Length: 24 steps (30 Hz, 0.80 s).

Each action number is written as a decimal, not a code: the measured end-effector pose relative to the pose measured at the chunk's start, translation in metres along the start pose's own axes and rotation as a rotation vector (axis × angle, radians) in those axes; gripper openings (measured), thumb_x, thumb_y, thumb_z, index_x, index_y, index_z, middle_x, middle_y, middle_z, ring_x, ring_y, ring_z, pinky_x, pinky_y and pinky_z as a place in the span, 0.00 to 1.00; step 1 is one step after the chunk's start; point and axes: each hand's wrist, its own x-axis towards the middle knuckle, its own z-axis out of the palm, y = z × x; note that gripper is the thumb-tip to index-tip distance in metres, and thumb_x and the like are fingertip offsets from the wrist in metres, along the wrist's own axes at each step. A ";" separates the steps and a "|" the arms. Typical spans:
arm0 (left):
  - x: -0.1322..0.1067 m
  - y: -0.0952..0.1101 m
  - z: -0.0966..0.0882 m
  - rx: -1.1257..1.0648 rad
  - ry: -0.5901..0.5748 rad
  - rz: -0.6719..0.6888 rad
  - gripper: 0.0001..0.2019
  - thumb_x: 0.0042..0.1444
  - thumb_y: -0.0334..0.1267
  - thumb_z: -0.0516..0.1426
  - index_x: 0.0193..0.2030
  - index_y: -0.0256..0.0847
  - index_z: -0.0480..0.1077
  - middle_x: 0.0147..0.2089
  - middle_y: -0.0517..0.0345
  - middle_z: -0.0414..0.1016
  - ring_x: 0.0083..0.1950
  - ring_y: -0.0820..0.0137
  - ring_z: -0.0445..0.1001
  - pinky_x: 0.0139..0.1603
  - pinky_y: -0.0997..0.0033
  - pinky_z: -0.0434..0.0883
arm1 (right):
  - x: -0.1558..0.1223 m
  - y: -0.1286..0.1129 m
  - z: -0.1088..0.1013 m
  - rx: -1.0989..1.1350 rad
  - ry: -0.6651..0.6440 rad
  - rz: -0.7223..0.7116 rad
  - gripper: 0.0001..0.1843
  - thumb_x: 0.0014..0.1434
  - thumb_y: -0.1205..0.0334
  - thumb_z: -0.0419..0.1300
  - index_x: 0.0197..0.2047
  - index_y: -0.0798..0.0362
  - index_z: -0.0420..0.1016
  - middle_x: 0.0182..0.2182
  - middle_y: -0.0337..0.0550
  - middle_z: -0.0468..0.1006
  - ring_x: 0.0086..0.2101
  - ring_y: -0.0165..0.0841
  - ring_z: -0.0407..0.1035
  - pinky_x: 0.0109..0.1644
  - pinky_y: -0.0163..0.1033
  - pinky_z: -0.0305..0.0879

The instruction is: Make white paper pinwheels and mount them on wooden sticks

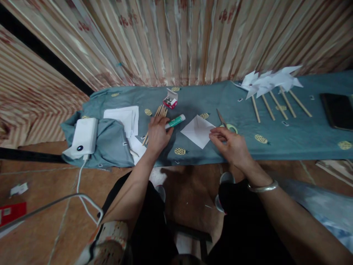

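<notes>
My left hand [159, 135] is closed around the lower end of a green and white glue stick [175, 121], beside a bundle of thin wooden sticks [160, 111] that it partly covers. At the right corner of a creased white paper square [197, 132], the thumb and fingers of my right hand [230, 143] are pinched together. The square lies turned like a diamond on the cloth. Just beyond my right hand are scissors [231, 127] with pale green handles. A small red and white box of metal pins [170, 100] stands with its lid up behind the sticks.
Several white paper pinwheels [270, 84] on wooden sticks lie at the right, near a dark phone [337, 110]. Left are stacked white papers [124, 117] and a white power bank [85, 136] with a cable. A pleated curtain [176, 44] hangs behind the blue-green tablecloth [275, 147].
</notes>
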 end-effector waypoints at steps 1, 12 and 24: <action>-0.001 0.005 -0.001 0.016 0.012 0.041 0.16 0.52 0.35 0.62 0.49 0.36 0.73 0.51 0.45 0.74 0.55 0.54 0.68 0.57 0.51 0.66 | -0.001 0.000 -0.001 -0.050 -0.002 -0.035 0.12 0.60 0.57 0.58 0.45 0.52 0.77 0.38 0.48 0.82 0.34 0.40 0.78 0.43 0.49 0.74; -0.015 0.046 0.018 -0.058 -0.313 0.566 0.08 0.62 0.36 0.56 0.41 0.40 0.77 0.46 0.53 0.78 0.50 0.62 0.69 0.48 0.60 0.66 | -0.011 0.013 0.003 -0.232 -0.122 -0.312 0.17 0.64 0.64 0.51 0.53 0.53 0.75 0.54 0.53 0.76 0.55 0.44 0.69 0.60 0.56 0.64; -0.019 0.044 0.016 -0.009 -0.298 0.613 0.10 0.64 0.37 0.53 0.42 0.38 0.75 0.45 0.53 0.78 0.48 0.64 0.71 0.47 0.63 0.65 | -0.011 0.012 0.003 -0.237 -0.137 -0.301 0.17 0.62 0.66 0.51 0.51 0.56 0.75 0.53 0.54 0.76 0.54 0.44 0.69 0.60 0.55 0.65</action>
